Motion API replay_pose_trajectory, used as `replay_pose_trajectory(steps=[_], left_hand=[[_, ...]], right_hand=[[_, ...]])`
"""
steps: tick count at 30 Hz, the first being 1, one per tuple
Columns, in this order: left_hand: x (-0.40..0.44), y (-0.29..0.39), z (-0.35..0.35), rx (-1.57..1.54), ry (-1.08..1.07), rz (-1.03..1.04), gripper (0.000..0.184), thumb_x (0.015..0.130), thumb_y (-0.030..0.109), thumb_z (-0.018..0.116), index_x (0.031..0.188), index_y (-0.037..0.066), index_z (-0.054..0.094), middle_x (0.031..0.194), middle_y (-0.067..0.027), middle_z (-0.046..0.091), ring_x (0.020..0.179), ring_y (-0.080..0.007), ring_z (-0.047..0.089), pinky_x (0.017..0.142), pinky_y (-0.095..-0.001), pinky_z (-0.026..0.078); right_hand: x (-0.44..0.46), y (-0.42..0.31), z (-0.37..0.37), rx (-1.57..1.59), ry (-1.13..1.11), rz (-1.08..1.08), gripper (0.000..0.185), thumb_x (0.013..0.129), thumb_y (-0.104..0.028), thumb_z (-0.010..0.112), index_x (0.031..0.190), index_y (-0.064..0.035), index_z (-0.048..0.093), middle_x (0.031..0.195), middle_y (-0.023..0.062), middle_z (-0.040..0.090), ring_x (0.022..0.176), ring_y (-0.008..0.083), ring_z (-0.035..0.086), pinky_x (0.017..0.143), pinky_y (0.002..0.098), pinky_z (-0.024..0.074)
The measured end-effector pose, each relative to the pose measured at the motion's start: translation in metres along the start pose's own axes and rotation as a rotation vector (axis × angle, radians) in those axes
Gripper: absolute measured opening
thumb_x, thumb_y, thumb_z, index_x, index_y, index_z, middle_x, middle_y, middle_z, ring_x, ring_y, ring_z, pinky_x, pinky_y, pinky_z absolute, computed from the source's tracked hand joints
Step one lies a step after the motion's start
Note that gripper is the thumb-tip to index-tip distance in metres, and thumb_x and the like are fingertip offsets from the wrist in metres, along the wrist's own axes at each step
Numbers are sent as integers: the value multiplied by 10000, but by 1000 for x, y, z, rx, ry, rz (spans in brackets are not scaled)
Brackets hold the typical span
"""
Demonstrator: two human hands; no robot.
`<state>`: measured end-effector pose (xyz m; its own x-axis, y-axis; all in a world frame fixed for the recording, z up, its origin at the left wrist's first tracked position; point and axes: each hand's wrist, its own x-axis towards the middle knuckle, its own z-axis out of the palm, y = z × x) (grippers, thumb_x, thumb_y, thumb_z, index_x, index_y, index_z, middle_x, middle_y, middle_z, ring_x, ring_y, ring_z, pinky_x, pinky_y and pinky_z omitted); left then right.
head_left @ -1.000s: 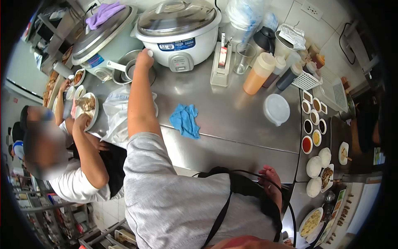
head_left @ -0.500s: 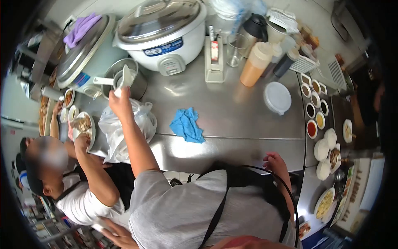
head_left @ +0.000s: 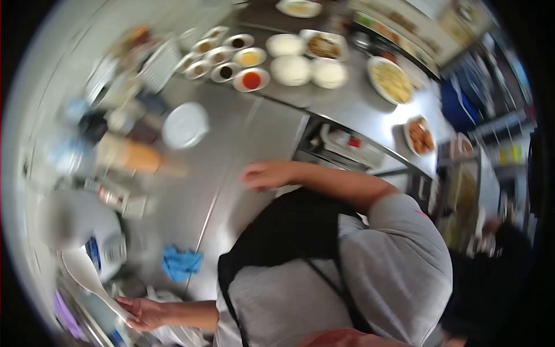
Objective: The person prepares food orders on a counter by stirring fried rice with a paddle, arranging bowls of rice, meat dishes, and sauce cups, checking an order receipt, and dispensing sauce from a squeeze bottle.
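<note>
White paddle [head_left: 87, 271] within the left fingers [head_left: 129, 303]

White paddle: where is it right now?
The white paddle is at the lower left of the head view, held in the person's left hand, with its broad end by the rice cooker.

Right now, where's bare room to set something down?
Two steel patches: one between the white lid, blue cloth and right hand; another bordered by the white-filled bowls, plate of yellow food and dish of orange-brown food. Crowded: the sauce bowls, packed together, and the bottles along the wall.
</note>
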<state>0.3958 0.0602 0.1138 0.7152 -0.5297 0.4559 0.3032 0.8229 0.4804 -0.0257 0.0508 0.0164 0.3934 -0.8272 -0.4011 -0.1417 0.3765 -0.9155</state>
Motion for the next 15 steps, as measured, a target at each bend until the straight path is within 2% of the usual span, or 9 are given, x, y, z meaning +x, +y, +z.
replay_pose_trajectory(steps=[1, 3, 5, 7, 9, 10, 12, 14, 15], left_hand=[[-9, -19, 11, -8, -25, -139, 427, 744, 170, 500, 1068, -106, 458, 1169, -269, 390, 1112, -317, 380, 977, -390, 277], [-48, -63, 47, -244, -281, -486, 452, 739, 177, 499, 1080, -110, 424, 1152, -288, 388, 1103, -333, 384, 977, -406, 273], [-98, -113, 65, -220, -308, -785, 422, 734, 176, 499, 1057, -88, 435, 1121, -260, 426, 1073, -351, 410, 964, -436, 287], [-164, -147, 114, -243, -429, -988, 313, 728, 161, 506, 1001, 10, 479, 1082, -207, 473, 1039, -361, 442, 927, -490, 310], [-230, -164, 162, -247, -607, -1128, 273, 743, 185, 523, 967, 44, 458, 1127, -187, 455, 1038, -321, 451, 888, -409, 381], [-257, -175, 175, -226, -735, -1196, 207, 767, 176, 523, 930, 77, 445, 1133, -179, 452, 1026, -312, 464, 848, -396, 412], [-308, -191, 194, -161, -913, -1422, 187, 802, 151, 500, 952, 69, 425, 1137, -149, 456, 1032, -268, 469, 812, -374, 424], [-348, -206, 224, -59, -1182, -1686, 305, 816, 142, 459, 1108, 90, 390, 1136, -104, 453, 982, -226, 489, 770, -330, 427], [-366, -210, 244, 27, -1339, -1687, 372, 827, 159, 443, 1181, 105, 343, 1114, -94, 449, 937, -202, 499, 734, -301, 425]], right_hand=[[-10, -23, 2, 30, -2, -12, 373, 769, -311, 524, 1016, -33, 503, 823, 43, 543, 705, 120, 521, 605, 254, 420], [-7, -30, 0, 82, -48, -216, 424, 779, -355, 514, 1057, -37, 475, 882, 45, 539, 735, 119, 517, 629, 254, 420], [-20, -47, -3, 194, 79, -229, 415, 816, -310, 481, 1128, -44, 415, 913, 40, 507, 781, 121, 502, 643, 262, 419], [-28, -49, -18, 305, 235, -327, 421, 839, -280, 458, 1177, -47, 362, 946, 41, 489, 820, 123, 489, 660, 274, 418], [-33, -38, -44, 416, 432, -508, 437, 849, -268, 444, 1204, -48, 317, 981, 47, 485, 853, 128, 479, 680, 288, 418], [-47, -37, -61, 465, 603, -421, 409, 862, -223, 418, 1205, -32, 303, 983, 67, 497, 870, 141, 482, 693, 290, 426], [-71, -25, -104, 798, 671, -409, 280, 879, -128, 332, 1124, 8, 343, 944, 113, 515, 847, 174, 515, 710, 292, 446], [-123, -28, -141, 915, 820, -420, 192, 871, -125, 353, 1027, -13, 361, 851, 119, 528, 733, 215, 562, 685, 341, 471], [-141, -10, -164, 894, 873, -451, 178, 863, -132, 377, 1016, -43, 357, 807, 111, 528, 693, 222, 569, 652, 350, 483]])
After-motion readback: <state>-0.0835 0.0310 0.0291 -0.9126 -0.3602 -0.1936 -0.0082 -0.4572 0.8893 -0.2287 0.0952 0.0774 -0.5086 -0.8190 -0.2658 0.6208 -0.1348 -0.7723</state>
